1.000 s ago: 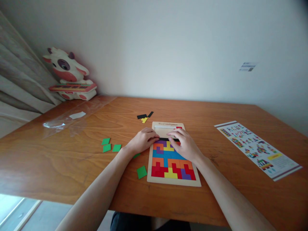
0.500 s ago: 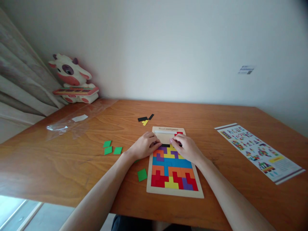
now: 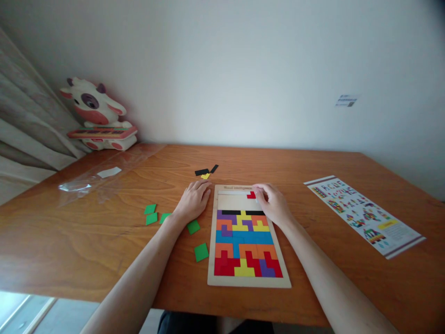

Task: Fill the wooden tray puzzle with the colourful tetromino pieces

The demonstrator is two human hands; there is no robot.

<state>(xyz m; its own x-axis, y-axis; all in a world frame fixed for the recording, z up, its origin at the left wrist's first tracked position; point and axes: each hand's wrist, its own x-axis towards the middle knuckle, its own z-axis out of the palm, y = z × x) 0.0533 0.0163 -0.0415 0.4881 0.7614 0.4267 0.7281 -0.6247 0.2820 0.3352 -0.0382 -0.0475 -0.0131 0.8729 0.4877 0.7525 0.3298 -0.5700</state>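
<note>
Between the loosely open, apparently empty left hand (image 3: 192,200) and the half-curled right hand (image 3: 273,202), whose hold could not be told, lay the wooden block-puzzle board (image 3: 248,281).

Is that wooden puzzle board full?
The board is only partly filled: coloured pieces cover its nearer part, while its pale base shows toward the far end.

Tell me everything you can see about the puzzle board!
The puzzle board looks like pale wood and lies flat on the brown table. Its far rim has lettering too blurry to read. Coloured pieces, red, yellow, purple, orange, blue and black, fill the nearer part; the far part shows pale base and a red piece at right. The right hand is there, perhaps touching.
</note>
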